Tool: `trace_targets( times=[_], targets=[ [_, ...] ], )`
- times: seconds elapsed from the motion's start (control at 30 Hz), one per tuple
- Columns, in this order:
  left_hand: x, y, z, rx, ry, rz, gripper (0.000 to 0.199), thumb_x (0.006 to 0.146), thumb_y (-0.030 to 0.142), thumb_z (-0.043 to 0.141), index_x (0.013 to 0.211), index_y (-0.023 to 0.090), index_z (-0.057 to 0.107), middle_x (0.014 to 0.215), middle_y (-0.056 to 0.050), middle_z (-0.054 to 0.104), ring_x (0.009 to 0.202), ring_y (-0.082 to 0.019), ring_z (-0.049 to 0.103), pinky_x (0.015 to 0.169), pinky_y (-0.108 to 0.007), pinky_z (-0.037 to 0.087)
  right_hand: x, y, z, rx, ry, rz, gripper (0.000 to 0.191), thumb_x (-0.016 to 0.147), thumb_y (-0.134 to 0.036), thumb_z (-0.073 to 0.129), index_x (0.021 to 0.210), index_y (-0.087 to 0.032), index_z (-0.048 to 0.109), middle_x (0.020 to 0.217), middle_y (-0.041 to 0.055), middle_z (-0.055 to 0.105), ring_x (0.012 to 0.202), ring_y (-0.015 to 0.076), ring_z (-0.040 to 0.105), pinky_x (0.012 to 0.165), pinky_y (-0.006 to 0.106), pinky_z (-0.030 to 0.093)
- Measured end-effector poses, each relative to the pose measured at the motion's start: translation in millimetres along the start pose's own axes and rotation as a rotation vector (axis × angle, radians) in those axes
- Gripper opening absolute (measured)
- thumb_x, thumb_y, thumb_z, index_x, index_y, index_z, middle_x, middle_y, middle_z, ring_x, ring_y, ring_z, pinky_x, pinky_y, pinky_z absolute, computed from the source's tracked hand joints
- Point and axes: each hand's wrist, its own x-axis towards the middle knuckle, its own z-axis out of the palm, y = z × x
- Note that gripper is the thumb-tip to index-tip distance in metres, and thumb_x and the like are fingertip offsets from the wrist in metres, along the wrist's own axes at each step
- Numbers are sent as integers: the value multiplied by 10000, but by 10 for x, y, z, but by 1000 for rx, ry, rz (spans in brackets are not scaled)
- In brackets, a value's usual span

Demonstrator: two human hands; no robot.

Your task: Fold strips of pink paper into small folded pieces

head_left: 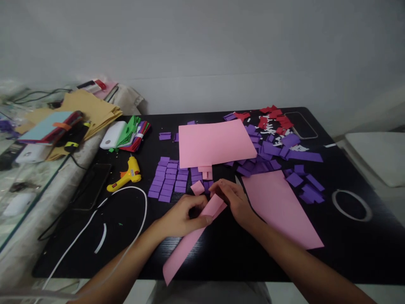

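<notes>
Clearly, left hand (185,216) clamps pink strip (186,250); right hand (236,200) curls, its grip too hidden to tell.

Left hand (186,216) grips folded pink strip (185,253), right hand (234,200) at its upper end. Pink sheet (218,141) just beyond; second sheet (278,202) by right forearm. Purple rows (165,182) left, loose purple pieces (272,148) right, yellow glue gun (128,174) far left. Black table (348,253).

hands (185,216): bare | forearms (141,251): bare | lap clothing (209,292): greyish, dim
</notes>
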Motion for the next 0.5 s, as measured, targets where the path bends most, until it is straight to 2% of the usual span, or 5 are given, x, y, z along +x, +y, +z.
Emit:
trace_targets(
  times=[0.17,0.37,0.5],
  targets=[
    [12,-9,15,4,-10,8,319,918,380,684,753,175,505,683,49,446,639,-103,396,609,-247,302,9,9,-15,-3,-3,1,514,942,-657,596,819,-178,733,751,32,639,702,160,588,646,284,452],
    [30,-67,40,-88,162,-60,322,950,451,644,831,171,536,754,36,445,669,-108,413,618,-241,327,11,34,-37,42,-64,-17,437,933,-608,648,858,-180,692,717,13,641,608,149,599,573,285,502],
    [42,-92,52,-174,180,-78,319,932,466,673,935,164,573,853,10,509,703,-111,449,656,-246,369,14,24,-29,10,-49,-9,380,866,-548,762,862,-177,679,671,-4,651,549,130,591,527,263,498]
  ],
)
